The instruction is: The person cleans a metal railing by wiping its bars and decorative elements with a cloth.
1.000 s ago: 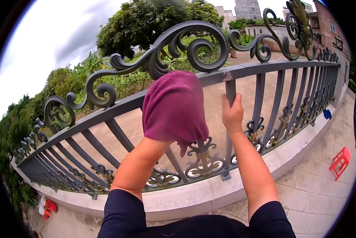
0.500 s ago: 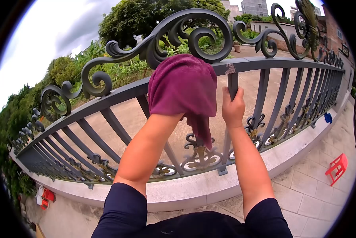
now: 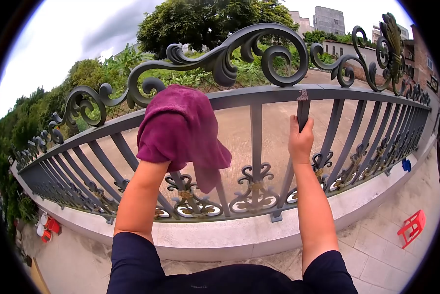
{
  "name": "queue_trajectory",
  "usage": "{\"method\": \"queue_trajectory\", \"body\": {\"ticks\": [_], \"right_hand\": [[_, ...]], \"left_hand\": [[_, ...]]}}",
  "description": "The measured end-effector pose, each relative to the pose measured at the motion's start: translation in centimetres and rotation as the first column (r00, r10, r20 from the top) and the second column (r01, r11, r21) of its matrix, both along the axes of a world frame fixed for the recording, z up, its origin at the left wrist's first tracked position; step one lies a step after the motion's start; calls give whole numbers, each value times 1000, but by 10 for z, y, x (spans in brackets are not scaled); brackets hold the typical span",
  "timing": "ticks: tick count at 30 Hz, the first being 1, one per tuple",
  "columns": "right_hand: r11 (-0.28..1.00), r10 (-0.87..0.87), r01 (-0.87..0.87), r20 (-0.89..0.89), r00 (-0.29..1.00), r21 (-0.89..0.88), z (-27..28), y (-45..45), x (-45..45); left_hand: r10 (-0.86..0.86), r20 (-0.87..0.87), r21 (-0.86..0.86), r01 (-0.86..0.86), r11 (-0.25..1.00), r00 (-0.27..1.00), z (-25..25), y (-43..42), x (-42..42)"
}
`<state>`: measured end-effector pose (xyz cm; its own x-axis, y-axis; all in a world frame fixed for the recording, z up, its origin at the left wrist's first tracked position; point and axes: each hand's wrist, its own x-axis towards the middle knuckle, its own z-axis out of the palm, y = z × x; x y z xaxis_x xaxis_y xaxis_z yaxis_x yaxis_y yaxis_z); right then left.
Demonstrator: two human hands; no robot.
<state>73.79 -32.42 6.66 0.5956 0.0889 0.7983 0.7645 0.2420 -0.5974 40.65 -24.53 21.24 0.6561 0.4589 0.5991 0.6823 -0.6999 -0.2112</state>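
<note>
A purple cloth (image 3: 173,130) drapes over the dark grey top rail (image 3: 239,98) of a metal fence, below a curled scroll. Covered by it is my left hand (image 3: 157,165), with only the wrist showing; its fingers are hidden as it holds the cloth against the rail. One end of the cloth hangs loose to the right. My right hand (image 3: 301,143) is closed around an upright fence bar (image 3: 303,112), just under a worn patch on the rail.
Scrollwork (image 3: 281,59) rises above the rail. The fence stands on a low pale ledge (image 3: 220,242). A red plastic stool (image 3: 412,228) is at the right, a blue item (image 3: 406,165) lies on the ledge, and red and white buckets (image 3: 47,224) stand at the left.
My left hand has slid the cloth leftward along the top rail, away from my right hand. My right hand keeps its hold on the same bar. The view has shifted slightly.
</note>
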Motion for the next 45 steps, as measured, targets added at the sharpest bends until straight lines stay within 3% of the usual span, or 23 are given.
{"method": "queue_trajectory", "body": {"ticks": [2,3,4,11,14,17,18,19,22,23,24,26,29,32,35,40,45], "right_hand": [[1000,-3,3,-1,1000,-1,-2,0,-1],[1000,-19,18,11,1000,9,-3,2,0],[999,-39,38,19,999,28,-1,5,1],[996,-83,82,32,996,21,-1,5,1],[996,-78,77,-25,997,-36,-3,5,3],[998,-69,68,48,996,16,-5,8,5],[996,-74,70,79,994,51,-3,8,3],[997,-70,68,65,995,40,-2,8,2],[998,-64,62,50,997,27,-2,8,-1],[997,-68,67,45,997,26,-2,8,1],[998,-68,67,47,997,22,-2,8,4],[997,-74,74,37,997,17,-4,8,3],[999,-40,40,-9,999,19,-4,6,2],[1000,-6,2,-141,990,-31,8,-2,-12],[999,-39,39,8,999,3,-6,4,7],[998,-69,69,42,997,9,-5,8,8],[1000,-17,17,22,1000,-4,-1,3,-1]], "left_hand": [[-376,197,222,332,917,906,-13,27,-6],[-222,83,306,187,933,971,-9,15,-3],[-199,70,298,170,939,977,-8,6,4],[-520,363,83,529,845,773,-42,1,86],[-559,418,112,570,814,717,-62,20,100],[-616,452,183,609,772,645,-73,37,101],[-668,503,202,677,708,548,-69,33,98],[-583,393,89,602,794,711,-64,29,90],[-468,419,-95,550,830,779,-63,20,87],[-609,409,190,589,786,680,-76,29,94],[-574,350,117,573,811,740,-55,-11,79],[-657,300,237,612,754,692,-65,-30,88],[-685,419,160,694,702,596,-61,-18,117],[-531,306,-42,569,821,790,-26,-29,144],[-366,75,-145,374,916,927,16,-45,150],[-565,272,-12,590,808,779,-5,-25,124],[-647,310,-1,681,733,697,-6,-13,73]]}}
